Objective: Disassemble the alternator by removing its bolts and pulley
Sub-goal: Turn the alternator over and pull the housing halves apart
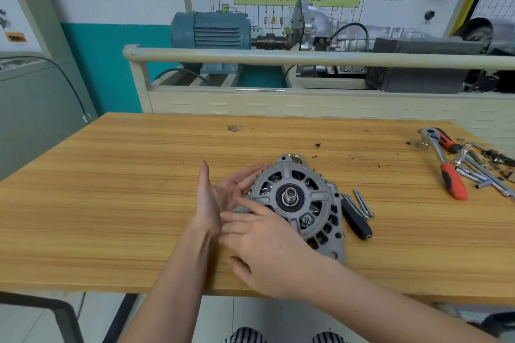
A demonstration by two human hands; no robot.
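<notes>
The grey alternator (299,203) lies on the wooden table (139,181) with its front face up and its bare shaft showing in the centre; no pulley sits on the shaft. My left hand (220,198) is flat and open, palm turned right, its fingertips against the housing's left rim. My right hand (267,245) rests on the near left edge of the housing, fingers reaching toward a small grey part beside my left palm. Two long bolts (362,203) lie just right of the alternator, next to a black-handled tool (355,220).
A ratchet with an orange-and-black handle (446,167), another orange-handled tool (446,140), sockets and chrome wrenches (479,170) lie at the table's right end. A washer (234,127) sits near the far edge. Behind the table stands a trainer bench with a blue motor (211,29).
</notes>
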